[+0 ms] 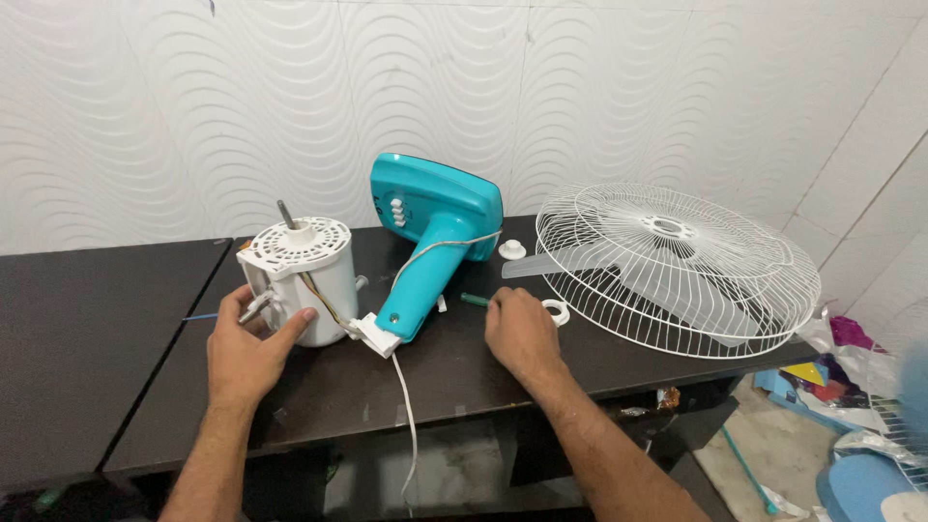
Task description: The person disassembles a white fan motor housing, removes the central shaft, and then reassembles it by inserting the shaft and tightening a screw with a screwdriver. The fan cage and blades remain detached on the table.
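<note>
1. Your left hand (246, 343) is wrapped around the lower front of the white motor housing (307, 280) — fingers curled on its side wall, thumb toward the back. It grips the housing.
2. Your right hand (522, 333) lies knuckles up on the dark surface (406, 377), fingertips at a small green screwdriver (476, 300). You can't tell whether the fingers pinch it or only touch it.
3. The housing stands upright on the surface near its left edge, just left of the teal fan stand (430, 242), which lies tilted with its neck coming down toward the housing.
4. Look: a white drum with a perforated round top, a metal shaft (286, 214) poking up at a slant, thin coloured wires running down the side to a white connector block (379, 335) at the neck's end.
5. Handling, as a judgement: dense for its size with the motor inside, rigid shell, smooth plastic — likely a bit slippery. Hold the side wall as you do now, not the shaft or wires; the wires look fragile.
6. Nearby: white wire grille (677, 266) over pale blades to the right, a white ring nut (556, 311) and a white cap (512, 249) beside your right hand, a white cord (408, 416) hanging off the front edge.
</note>
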